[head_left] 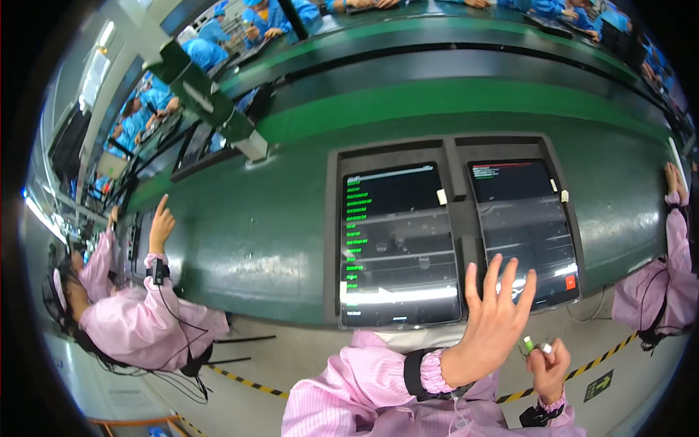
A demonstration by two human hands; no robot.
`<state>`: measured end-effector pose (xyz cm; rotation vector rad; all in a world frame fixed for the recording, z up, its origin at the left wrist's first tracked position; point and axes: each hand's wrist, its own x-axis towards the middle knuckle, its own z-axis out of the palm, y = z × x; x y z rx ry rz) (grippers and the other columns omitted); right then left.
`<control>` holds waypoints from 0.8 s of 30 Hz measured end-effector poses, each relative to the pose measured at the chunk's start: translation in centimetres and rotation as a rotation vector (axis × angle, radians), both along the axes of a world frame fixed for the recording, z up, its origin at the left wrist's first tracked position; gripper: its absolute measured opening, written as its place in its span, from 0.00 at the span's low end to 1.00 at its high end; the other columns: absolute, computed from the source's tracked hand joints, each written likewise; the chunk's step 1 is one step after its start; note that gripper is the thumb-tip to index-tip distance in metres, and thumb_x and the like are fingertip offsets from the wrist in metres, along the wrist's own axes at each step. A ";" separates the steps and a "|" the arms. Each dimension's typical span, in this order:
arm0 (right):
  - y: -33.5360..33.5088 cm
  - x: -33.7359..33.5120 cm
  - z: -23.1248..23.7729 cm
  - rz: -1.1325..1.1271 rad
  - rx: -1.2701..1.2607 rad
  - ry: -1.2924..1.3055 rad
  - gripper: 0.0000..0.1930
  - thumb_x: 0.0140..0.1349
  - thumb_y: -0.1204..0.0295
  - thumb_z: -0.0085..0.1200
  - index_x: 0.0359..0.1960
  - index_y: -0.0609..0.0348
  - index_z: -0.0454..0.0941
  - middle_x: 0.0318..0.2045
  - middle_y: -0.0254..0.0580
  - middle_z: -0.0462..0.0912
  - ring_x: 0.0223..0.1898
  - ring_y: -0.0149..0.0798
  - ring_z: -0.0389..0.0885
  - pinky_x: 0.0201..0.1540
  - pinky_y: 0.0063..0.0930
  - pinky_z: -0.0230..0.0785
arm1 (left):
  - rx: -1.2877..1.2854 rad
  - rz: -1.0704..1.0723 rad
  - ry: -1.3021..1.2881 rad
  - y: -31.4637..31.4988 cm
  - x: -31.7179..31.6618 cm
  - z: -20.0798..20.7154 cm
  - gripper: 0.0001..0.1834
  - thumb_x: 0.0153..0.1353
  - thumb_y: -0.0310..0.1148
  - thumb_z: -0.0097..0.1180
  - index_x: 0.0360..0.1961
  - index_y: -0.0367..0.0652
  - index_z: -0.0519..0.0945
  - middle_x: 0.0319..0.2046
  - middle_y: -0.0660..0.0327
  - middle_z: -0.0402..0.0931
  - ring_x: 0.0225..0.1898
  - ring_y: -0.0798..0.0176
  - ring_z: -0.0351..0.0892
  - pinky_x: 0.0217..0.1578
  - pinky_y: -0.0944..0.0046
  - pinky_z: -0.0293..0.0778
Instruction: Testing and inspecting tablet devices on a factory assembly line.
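Observation:
My left hand (pixel 489 324) is stretched out with its fingers spread over the lower left part of the right tablet (pixel 517 218). Whether the fingertips touch the glass I cannot tell. Beyond the bench's near edge, my right hand (pixel 551 371) is closed on small cable plugs, a green one (pixel 528 342) and a white one (pixel 545 349). The right tablet's dark screen has a few small lines at the top and a red square at its lower right corner. Beside it, the left tablet (pixel 400 255) shows a column of green text on black. Both lie in a dark tray (pixel 331 218) with two recesses.
The green bench (pixel 262 247) curves across the view. A post (pixel 207 102) rises from it at the far left. Co-workers in pink sit at the left (pixel 145 328) and right (pixel 655 291); others in blue (pixel 269 22) work at benches behind. Striped tape (pixel 604 364) marks the floor.

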<state>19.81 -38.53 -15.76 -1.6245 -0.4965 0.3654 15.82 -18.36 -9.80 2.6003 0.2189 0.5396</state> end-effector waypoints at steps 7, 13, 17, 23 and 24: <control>0.1 7.8 1.0 -0.844 -0.060 -0.355 0.11 0.70 0.70 0.47 0.28 0.58 0.65 0.19 0.31 0.71 0.21 0.24 0.64 0.27 0.17 0.58 | -0.220 0.132 -0.285 4.8 -5.1 1.4 0.35 0.49 0.37 0.69 0.57 0.36 0.70 0.53 0.50 0.69 0.56 0.48 0.68 0.56 0.49 0.61; 1.0 15.0 0.4 -0.493 -0.318 -0.104 0.15 0.67 0.72 0.52 0.23 0.55 0.62 0.19 0.26 0.65 0.22 0.22 0.58 0.25 0.18 0.52 | -0.333 0.834 -0.026 13.8 -12.5 2.1 0.24 0.58 0.37 0.62 0.51 0.34 0.72 0.44 0.47 0.75 0.45 0.49 0.75 0.45 0.56 0.71; 2.6 13.9 0.7 -0.355 -0.347 -0.263 0.20 0.64 0.75 0.54 0.20 0.52 0.54 0.20 0.23 0.56 0.23 0.21 0.51 0.23 0.20 0.44 | -0.466 0.869 -0.019 14.3 -14.9 0.7 0.21 0.63 0.38 0.57 0.49 0.32 0.72 0.38 0.46 0.77 0.40 0.50 0.77 0.43 0.57 0.71; 8.5 6.3 1.4 -0.268 -0.322 -0.173 0.22 0.62 0.78 0.56 0.18 0.53 0.53 0.19 0.21 0.52 0.23 0.21 0.48 0.22 0.21 0.41 | -0.429 1.119 -0.236 18.5 -21.9 -3.0 0.18 0.67 0.40 0.51 0.45 0.33 0.73 0.37 0.54 0.76 0.40 0.64 0.74 0.42 0.64 0.69; 10.2 4.7 1.3 -0.249 -0.307 -0.193 0.22 0.61 0.79 0.56 0.18 0.54 0.53 0.18 0.21 0.52 0.23 0.21 0.48 0.22 0.21 0.41 | -0.367 1.081 -0.310 20.3 -23.8 -3.7 0.18 0.69 0.41 0.49 0.44 0.33 0.73 0.36 0.56 0.76 0.40 0.65 0.73 0.43 0.66 0.68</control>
